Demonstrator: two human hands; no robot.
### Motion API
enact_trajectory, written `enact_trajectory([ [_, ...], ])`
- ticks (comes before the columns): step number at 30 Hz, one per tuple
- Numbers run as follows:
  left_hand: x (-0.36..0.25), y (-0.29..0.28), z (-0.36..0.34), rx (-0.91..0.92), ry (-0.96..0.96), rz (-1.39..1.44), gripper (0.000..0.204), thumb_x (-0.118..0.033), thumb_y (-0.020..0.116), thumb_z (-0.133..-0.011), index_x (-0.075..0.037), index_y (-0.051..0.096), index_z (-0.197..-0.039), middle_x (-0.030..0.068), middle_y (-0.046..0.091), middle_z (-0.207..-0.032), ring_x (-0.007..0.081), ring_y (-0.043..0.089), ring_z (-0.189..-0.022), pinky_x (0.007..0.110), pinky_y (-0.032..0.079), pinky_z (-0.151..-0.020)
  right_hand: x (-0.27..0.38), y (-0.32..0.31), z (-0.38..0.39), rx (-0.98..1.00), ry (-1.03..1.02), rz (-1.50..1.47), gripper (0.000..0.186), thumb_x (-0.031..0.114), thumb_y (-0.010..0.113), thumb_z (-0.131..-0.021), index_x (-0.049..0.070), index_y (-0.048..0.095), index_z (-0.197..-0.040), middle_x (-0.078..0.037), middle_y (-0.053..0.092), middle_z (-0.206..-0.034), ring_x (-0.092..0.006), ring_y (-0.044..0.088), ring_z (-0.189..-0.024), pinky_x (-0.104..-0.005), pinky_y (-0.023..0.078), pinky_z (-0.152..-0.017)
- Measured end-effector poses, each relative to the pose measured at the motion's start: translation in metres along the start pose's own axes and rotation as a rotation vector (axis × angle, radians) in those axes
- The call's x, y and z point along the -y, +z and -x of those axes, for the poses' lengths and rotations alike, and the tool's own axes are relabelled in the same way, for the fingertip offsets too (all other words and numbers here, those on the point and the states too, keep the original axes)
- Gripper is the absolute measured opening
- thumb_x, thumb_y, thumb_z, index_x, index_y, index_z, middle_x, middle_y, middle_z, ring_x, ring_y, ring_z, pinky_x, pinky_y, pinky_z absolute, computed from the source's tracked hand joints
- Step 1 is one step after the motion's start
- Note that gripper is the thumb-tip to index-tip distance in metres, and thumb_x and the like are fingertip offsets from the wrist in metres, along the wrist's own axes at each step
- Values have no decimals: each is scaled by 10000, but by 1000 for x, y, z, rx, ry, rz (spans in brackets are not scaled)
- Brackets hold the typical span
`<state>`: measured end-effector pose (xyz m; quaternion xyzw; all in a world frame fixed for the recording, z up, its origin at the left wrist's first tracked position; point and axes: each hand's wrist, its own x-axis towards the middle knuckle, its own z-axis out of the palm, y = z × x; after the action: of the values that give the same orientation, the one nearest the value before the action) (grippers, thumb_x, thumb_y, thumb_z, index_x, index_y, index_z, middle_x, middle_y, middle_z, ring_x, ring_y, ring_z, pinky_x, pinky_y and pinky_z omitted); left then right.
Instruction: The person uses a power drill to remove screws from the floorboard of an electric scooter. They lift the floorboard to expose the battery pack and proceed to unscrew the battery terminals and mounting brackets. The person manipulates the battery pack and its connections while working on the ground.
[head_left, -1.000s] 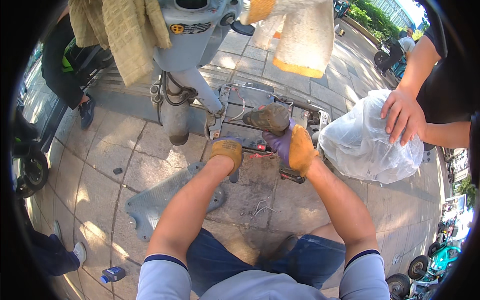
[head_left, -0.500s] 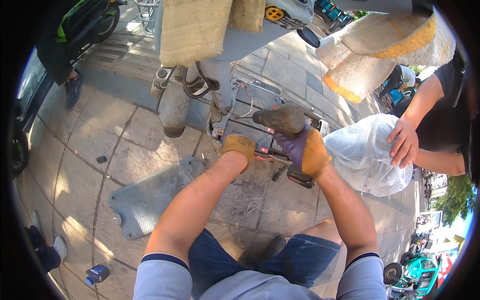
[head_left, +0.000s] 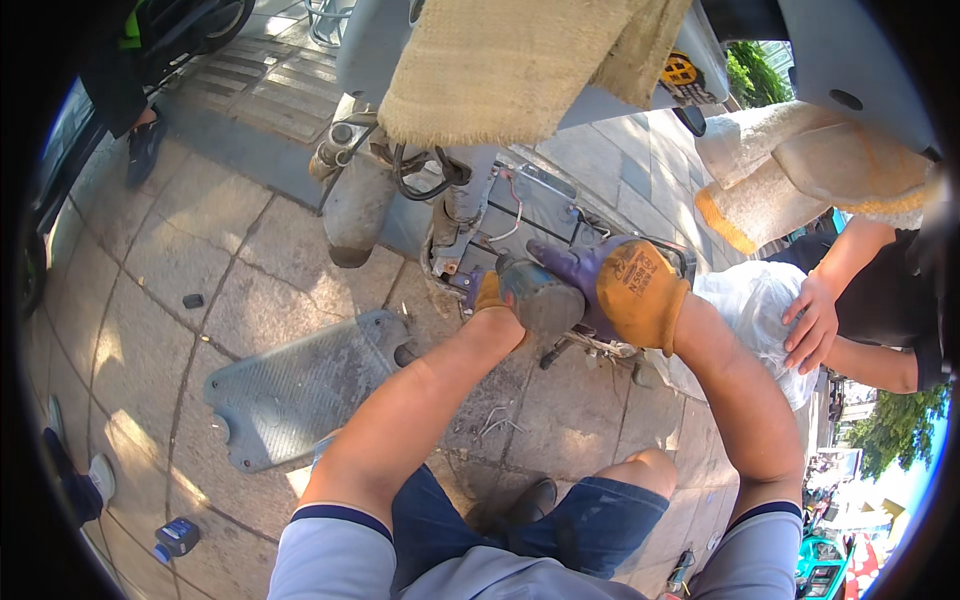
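Observation:
A scooter's floor frame (head_left: 440,262) lies opened in front of me, with dark battery blocks (head_left: 510,215) and loose wires inside. My right hand (head_left: 635,290), in a purple and orange work glove, grips a cordless drill (head_left: 545,300). The drill's rounded back end faces up and its handle is hidden. Its nose tilts toward the frame's near left part, where my gloved left hand (head_left: 490,292) rests at the edge. The drill covers much of that hand, and whether its fingers hold anything is hidden.
A grey floorboard panel (head_left: 300,390) lies on the paving to the left, near a small black piece (head_left: 193,301) and a dark bottle (head_left: 178,537). Beige cloth (head_left: 510,75) hangs above. At right, another person's hand (head_left: 812,322) rests over clear plastic (head_left: 740,305).
The drill has swung left and tipped, from over the battery blocks to over my left hand. My right hand has turned with its back upward. The view has shifted slightly.

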<state>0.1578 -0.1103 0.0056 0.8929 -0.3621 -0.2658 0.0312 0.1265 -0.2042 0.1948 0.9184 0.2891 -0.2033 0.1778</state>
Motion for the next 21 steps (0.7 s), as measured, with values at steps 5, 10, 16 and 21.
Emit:
enact_trajectory([
  [5,1,-5,-7,-17,20,34,381,-300,746,-916,-160,735,-1270,98,725,-1319,281,687,-1226,465,543,-945,-21,41,-12,-371,187,-597,533,313,721,-964,82,593,-1427,-191,760,-1144,-391,709,-1077,-447,559,-895],
  [10,10,20,-17,-271,-87,153,366,-338,799,-856,-216,802,-1201,21,777,-1246,233,716,-1204,384,536,-916,14,7,-13,-260,214,-452,614,333,727,-930,102,559,-1473,-228,759,-1065,-434,718,-1018,-480,567,-875],
  [16,10,1,4,-85,-31,125,375,-266,811,-826,-186,804,-1191,73,777,-1230,257,726,-1189,409,562,-914,4,12,-7,-301,358,-506,739,168,810,-833,130,531,-1516,-202,753,-1152,-402,721,-1054,-452,569,-892],
  [21,15,-2,15,-42,-14,56,376,-257,828,-801,-178,815,-1168,89,786,-1203,263,738,-1166,420,582,-884,-17,3,-6,-114,86,-94,786,148,818,-821,150,506,-1542,-192,758,-1142,-394,722,-1051,-427,573,-876],
])
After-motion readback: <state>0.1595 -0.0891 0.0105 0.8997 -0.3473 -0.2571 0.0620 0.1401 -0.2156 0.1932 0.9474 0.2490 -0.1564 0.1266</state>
